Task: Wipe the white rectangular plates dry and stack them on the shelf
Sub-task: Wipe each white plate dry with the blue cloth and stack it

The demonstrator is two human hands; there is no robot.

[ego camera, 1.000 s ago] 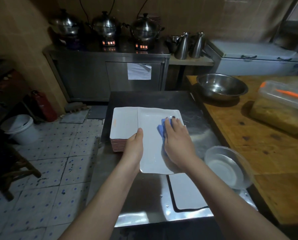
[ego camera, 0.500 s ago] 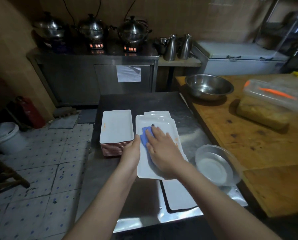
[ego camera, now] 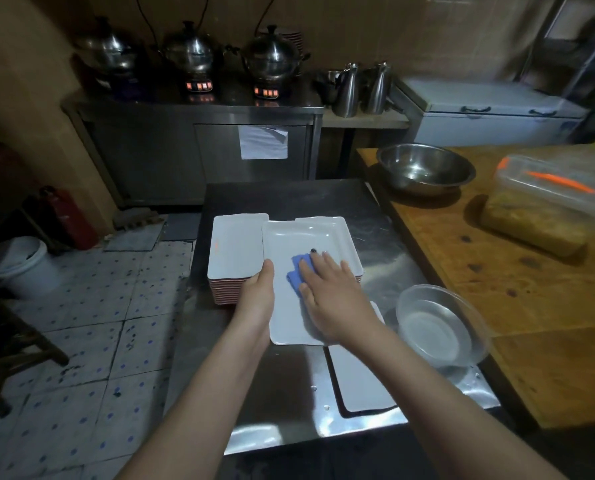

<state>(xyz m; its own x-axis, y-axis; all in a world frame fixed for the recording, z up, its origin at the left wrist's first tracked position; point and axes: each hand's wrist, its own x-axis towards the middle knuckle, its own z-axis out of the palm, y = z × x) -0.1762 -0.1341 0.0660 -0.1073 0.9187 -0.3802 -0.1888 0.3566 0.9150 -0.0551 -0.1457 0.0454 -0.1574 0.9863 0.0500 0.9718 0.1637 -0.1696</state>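
I hold a white rectangular plate (ego camera: pixel 299 237) above the steel table (ego camera: pixel 289 393). My left hand (ego camera: pixel 256 299) grips its left edge, thumb on top. My right hand (ego camera: pixel 330 299) presses a blue cloth (ego camera: pixel 299 271) flat against the plate's inner face, near its middle. A tall stack of white plates with red rims (ego camera: pixel 235 251) stands just left of the held plate. More plates (ego camera: pixel 353 251) lie under the held plate's right side, mostly hidden. Another white plate (ego camera: pixel 361 382) rests on a dark mat near the table's front edge.
A clear glass bowl (ego camera: pixel 438 327) sits at the table's right edge. To the right stands a wooden counter (ego camera: pixel 517 289) with a steel bowl (ego camera: pixel 425 168) and a plastic food box (ego camera: pixel 545 199). Cookers on a steel cabinet (ego camera: pixel 192 133) line the back wall. Left is tiled floor (ego camera: pixel 91 323) with a white bucket (ego camera: pixel 15 265).
My right hand has slid the blue cloth from the plate's upper right toward its upper left, then back to the middle. My left hand kept its grip on the left edge.
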